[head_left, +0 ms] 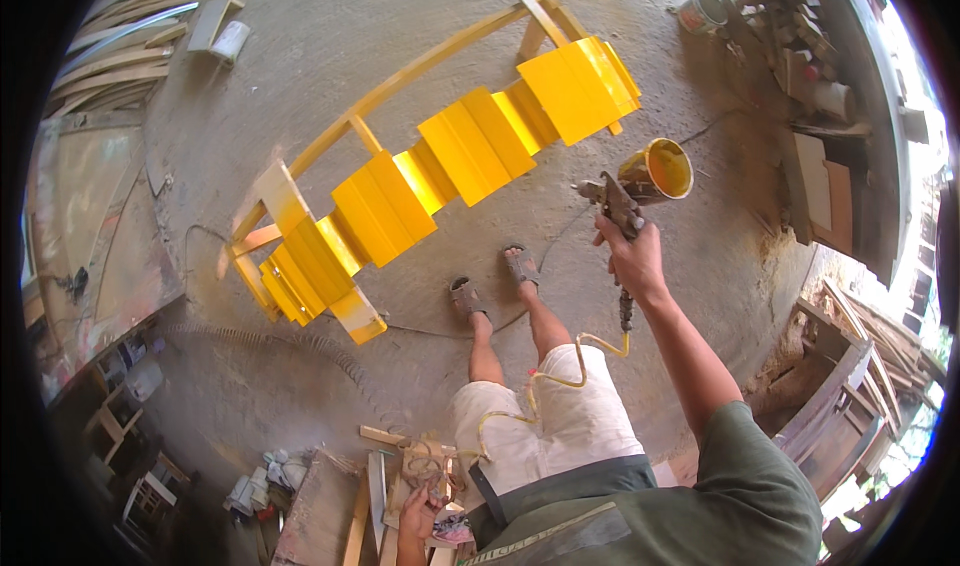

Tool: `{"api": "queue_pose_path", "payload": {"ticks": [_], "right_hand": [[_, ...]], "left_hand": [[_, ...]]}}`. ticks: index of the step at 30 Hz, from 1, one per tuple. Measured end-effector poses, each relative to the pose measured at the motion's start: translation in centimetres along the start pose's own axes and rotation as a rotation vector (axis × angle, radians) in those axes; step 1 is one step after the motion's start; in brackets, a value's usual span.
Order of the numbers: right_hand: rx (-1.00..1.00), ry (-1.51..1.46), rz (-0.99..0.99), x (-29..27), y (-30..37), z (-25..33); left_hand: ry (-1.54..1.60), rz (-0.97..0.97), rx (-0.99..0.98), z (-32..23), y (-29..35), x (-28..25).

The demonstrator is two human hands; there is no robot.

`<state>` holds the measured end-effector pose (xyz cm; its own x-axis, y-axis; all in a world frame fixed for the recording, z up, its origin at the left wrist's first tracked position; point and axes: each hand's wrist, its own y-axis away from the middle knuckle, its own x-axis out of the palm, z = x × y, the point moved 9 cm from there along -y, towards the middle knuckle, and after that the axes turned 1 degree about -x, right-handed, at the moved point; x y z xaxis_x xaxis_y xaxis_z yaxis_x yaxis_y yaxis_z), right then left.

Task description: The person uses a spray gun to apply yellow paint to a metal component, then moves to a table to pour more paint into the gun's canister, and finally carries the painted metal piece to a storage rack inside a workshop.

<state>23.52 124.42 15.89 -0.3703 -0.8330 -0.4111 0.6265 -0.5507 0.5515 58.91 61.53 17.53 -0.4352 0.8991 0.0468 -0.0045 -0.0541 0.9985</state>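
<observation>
My right hand [633, 256] grips a paint spray gun [622, 209], pointed leftward. Its open cup [668, 170], coated with yellow paint, tilts toward me. A yellow air hose [583, 361] hangs from the gun's handle and loops across my shorts toward my left side. Down there, my left hand [420, 511] is closed around what looks like loops of coiled hose [430, 463]. Left of the gun and apart from it, a row of glossy yellow stepped panels [478, 146] lies across a low wooden frame [410, 71]. Bare wood shows on part of a crosspiece [282, 198].
A spiral hose [330, 356] and a thin dark line trail over the concrete floor near my sandalled feet. Wood strips [130, 51] are piled at far left. A bucket [702, 13] and a cluttered bench [850, 96] stand at far right. Boards [320, 511] lie near my left hand.
</observation>
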Motion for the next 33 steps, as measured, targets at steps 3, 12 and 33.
{"api": "queue_pose_path", "payload": {"ticks": [3, 12, 33], "right_hand": [[-0.019, -0.004, -0.039, -1.0, -0.2, -0.5], [-0.117, 0.102, -0.309, -11.0, -5.8, 1.4], [-0.158, 0.217, 0.065, 9.0, 4.9, 4.2]], "left_hand": [[0.019, 0.024, 0.007, 0.4, -0.5, -1.0], [0.023, 0.091, 0.080, 1.0, 0.1, 1.8], [0.146, 0.082, 0.133, 2.9, 0.9, -3.9]]}}
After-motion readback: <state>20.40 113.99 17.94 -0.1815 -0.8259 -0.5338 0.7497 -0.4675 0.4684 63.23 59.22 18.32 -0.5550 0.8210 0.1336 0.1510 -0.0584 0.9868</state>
